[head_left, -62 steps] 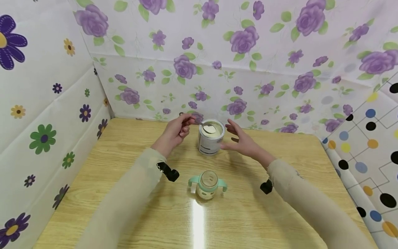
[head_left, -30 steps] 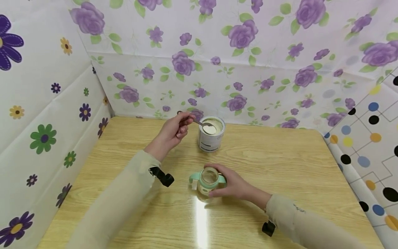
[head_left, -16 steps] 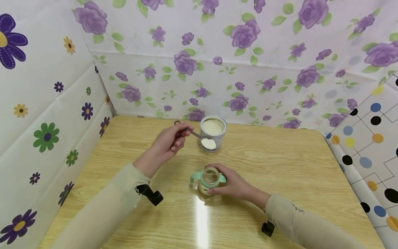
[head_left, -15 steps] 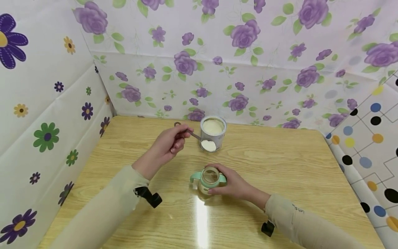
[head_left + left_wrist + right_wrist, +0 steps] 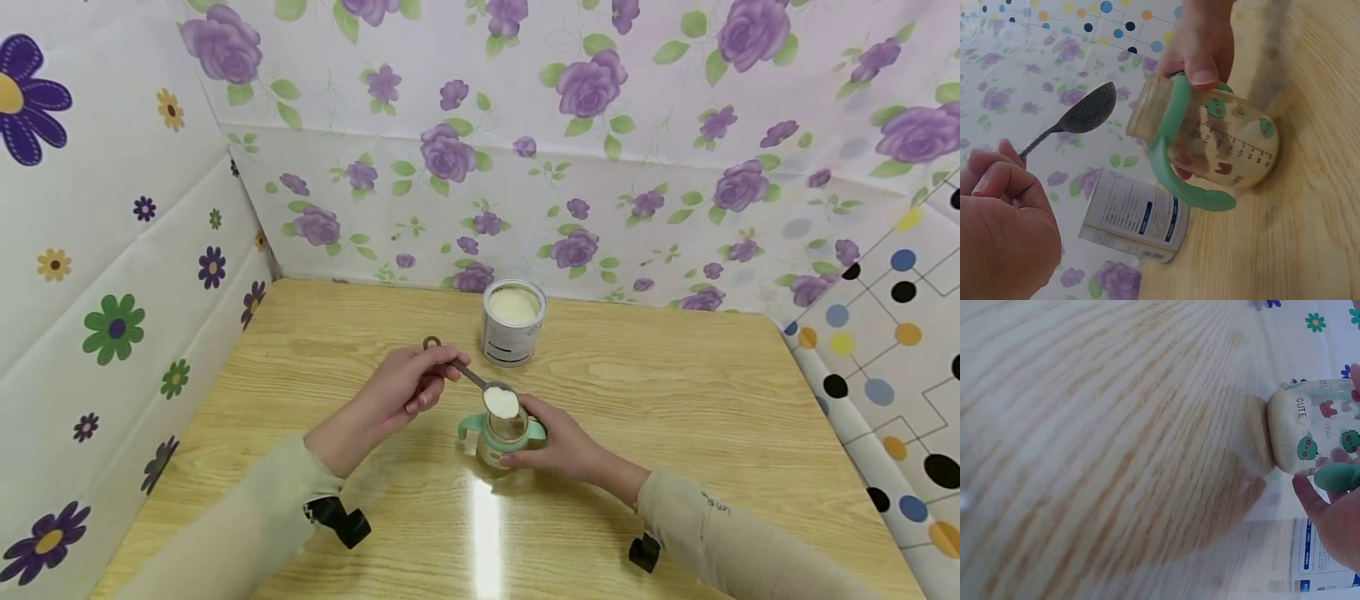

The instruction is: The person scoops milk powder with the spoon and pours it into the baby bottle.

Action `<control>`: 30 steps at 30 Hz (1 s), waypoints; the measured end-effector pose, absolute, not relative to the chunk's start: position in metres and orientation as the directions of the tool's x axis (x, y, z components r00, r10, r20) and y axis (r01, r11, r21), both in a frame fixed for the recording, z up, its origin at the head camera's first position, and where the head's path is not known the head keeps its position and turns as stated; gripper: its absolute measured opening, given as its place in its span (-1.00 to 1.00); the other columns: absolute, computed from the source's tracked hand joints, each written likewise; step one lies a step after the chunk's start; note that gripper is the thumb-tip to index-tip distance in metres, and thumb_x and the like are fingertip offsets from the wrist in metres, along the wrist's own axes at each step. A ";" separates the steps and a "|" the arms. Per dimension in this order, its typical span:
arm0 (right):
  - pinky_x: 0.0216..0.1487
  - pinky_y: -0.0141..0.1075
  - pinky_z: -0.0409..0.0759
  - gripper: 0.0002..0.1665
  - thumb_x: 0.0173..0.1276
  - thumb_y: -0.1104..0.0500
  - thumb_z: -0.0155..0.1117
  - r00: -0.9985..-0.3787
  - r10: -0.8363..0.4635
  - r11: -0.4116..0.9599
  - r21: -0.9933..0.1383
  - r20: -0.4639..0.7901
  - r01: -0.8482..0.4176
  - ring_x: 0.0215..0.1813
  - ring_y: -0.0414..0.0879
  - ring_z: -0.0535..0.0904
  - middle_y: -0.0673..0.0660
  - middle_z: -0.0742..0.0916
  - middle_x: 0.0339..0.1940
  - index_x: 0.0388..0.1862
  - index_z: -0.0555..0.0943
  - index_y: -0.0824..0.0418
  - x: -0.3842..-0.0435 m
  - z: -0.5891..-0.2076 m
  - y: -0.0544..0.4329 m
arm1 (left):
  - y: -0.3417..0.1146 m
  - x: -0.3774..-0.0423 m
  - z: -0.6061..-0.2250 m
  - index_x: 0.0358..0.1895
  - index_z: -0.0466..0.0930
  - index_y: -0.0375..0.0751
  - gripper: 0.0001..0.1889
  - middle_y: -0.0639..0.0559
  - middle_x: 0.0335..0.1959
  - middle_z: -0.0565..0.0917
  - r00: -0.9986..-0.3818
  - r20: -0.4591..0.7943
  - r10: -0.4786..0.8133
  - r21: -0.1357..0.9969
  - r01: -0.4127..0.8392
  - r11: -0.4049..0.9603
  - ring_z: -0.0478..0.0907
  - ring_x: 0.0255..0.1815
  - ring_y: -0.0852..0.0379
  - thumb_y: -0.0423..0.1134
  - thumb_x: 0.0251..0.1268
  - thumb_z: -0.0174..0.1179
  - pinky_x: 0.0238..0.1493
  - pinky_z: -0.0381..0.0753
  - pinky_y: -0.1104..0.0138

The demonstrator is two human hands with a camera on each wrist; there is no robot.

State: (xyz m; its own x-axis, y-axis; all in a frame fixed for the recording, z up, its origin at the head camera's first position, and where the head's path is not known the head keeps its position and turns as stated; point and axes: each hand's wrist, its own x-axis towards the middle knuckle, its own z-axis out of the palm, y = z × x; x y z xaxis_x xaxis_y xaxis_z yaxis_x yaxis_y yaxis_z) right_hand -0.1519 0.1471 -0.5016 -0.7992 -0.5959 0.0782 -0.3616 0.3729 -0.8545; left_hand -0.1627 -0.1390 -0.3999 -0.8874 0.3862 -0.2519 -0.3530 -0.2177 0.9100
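Note:
My left hand (image 5: 401, 387) pinches the handle of a dark metal spoon (image 5: 471, 374) heaped with white powder. The spoon's bowl hangs over the open mouth of a clear baby bottle (image 5: 1225, 137) with a mint-green collar and two handles. In the left wrist view the underside of the spoon (image 5: 1088, 111) shows just above the bottle's rim. My right hand (image 5: 562, 442) grips the bottle around its right side, thumb in front and fingers behind. The bottle stands upright on the table; printed marks and small green figures show on its wall (image 5: 1300, 428).
Behind the bottle stands an open tin (image 5: 510, 346) filled with pale powder. The wooden table (image 5: 660, 383) ends at a flowered cloth wall (image 5: 360, 217) at the back, with patterned cloth on both sides.
My left hand has carried the loaded spoon from over the tin toward me, to above the bottle. My right hand has left the tin's side and taken hold of the bottle.

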 end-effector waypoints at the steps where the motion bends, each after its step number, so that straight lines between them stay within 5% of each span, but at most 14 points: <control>1: 0.38 -0.07 0.54 -0.09 0.23 0.01 0.73 -0.801 -0.594 0.376 -0.853 0.078 -0.362 0.31 -0.01 0.63 0.02 0.73 0.26 0.51 0.50 0.06 -0.152 -0.502 0.147 | -0.139 -0.162 -0.401 -0.03 0.73 -0.34 -0.70 0.17 -0.48 0.69 -0.887 -0.246 0.392 0.915 -0.346 -0.208 0.28 -0.80 0.36 -0.17 0.70 0.10 -0.73 0.21 0.53; 12: 0.38 -0.06 0.55 -0.11 0.28 -0.01 0.69 -0.793 -0.604 0.366 -0.857 0.079 -0.364 0.32 -0.10 0.62 -0.06 0.70 0.30 0.53 0.48 0.00 -0.153 -0.500 0.147 | -0.130 -0.155 -0.397 0.00 0.78 -0.32 -0.72 0.08 -0.38 0.74 -0.883 -0.175 0.435 0.983 -0.185 0.020 0.32 -0.73 0.27 -0.14 0.63 0.24 -0.68 0.18 0.43; 19: 0.37 -0.08 0.56 -0.10 0.28 -0.01 0.69 -0.790 -0.608 0.374 -0.853 0.071 -0.364 0.31 -0.11 0.62 -0.06 0.70 0.31 0.53 0.47 -0.02 -0.153 -0.499 0.148 | -0.120 -0.155 -0.389 -0.07 0.81 -0.24 -0.73 -0.07 -0.32 0.77 -0.853 -0.108 0.510 0.980 -0.006 0.197 0.39 -0.70 0.19 -0.08 0.58 0.32 -0.63 0.37 0.38; 30: 0.40 -0.08 0.56 -0.08 0.30 -0.03 0.68 -0.780 -0.623 0.376 -0.852 0.059 -0.365 0.37 -0.12 0.60 -0.08 0.66 0.38 0.57 0.44 -0.06 -0.154 -0.500 0.148 | -0.115 -0.150 -0.394 0.02 0.79 -0.32 -0.75 -0.19 -0.22 0.75 -0.840 -0.046 0.540 0.975 0.079 0.206 0.38 -0.71 0.17 -0.20 0.62 0.26 -0.62 0.43 0.34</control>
State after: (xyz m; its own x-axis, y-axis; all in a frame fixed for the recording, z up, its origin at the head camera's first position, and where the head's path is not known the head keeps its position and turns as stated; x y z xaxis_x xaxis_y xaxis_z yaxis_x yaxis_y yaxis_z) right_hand -0.1536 0.1481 -0.5000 -0.7797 -0.6233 0.0592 -0.3649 0.3756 -0.8519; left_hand -0.1503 -0.1152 -0.3937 -0.8405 0.5399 -0.0458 0.0789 0.2057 0.9754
